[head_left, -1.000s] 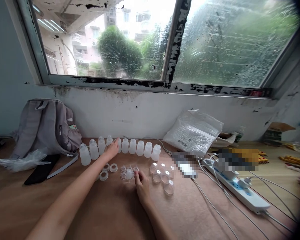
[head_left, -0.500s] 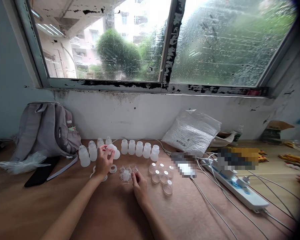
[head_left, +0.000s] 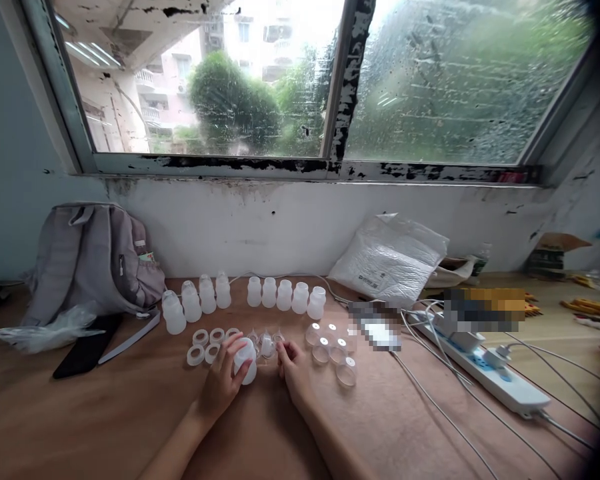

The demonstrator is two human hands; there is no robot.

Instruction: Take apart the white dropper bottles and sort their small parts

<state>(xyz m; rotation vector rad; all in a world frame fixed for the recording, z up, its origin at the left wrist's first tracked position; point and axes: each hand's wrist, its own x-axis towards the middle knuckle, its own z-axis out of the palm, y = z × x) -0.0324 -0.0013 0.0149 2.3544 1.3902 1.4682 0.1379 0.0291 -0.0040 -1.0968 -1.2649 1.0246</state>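
My left hand (head_left: 223, 373) is closed round a white translucent baby bottle (head_left: 246, 372), low over the table in front of me. Just right of it, my right hand (head_left: 293, 367) has its fingers pinched together at the edge of several clear bottle teats (head_left: 267, 345); what is between the fingertips is hidden. White screw rings (head_left: 196, 355) lie in rows left of the teats, partly behind my left hand. Behind stand several open bottles (head_left: 285, 295) in a row, and to their left several bottles with rounded tops (head_left: 174, 312).
Clear dome caps (head_left: 347, 373) with white round tops lie right of my hands. A power strip (head_left: 500, 383) with cables and a silvery bubble bag (head_left: 393, 257) are farther right. A grey backpack (head_left: 90, 260) and a black flat item (head_left: 87, 347) are at left.
My left hand has brought the bottle down from the back row, towards me and to the right, beside my right hand. My right hand has stayed near the teats.
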